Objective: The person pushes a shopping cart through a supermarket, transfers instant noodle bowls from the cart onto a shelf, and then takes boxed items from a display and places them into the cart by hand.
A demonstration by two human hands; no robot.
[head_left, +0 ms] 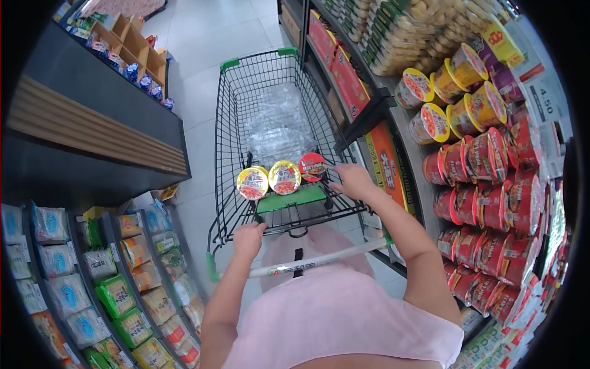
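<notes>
A black wire shopping cart [230,123] with green corners stands in front of me. Two yellow-lidded cups [252,182] and a red-lidded cup [312,166] sit in a row at its near end, by a green panel [291,199]. Clear plastic packs [279,126] lie deeper in the basket. My right hand [353,182] is beside the red-lidded cup, fingers apart, with nothing seen in it. My left hand [249,239] is at the cart's near left edge, its fingers curled on the wire rim. The cart's handle bar [319,258] runs close to my body.
Shelves on the right hold stacked red cups [485,203], yellow cups [470,114] and bagged goods [405,31]. On the left are racks of packaged food [117,295] below a dark counter [92,147] with slatted trim. Tiled floor [200,147] shows left of the cart.
</notes>
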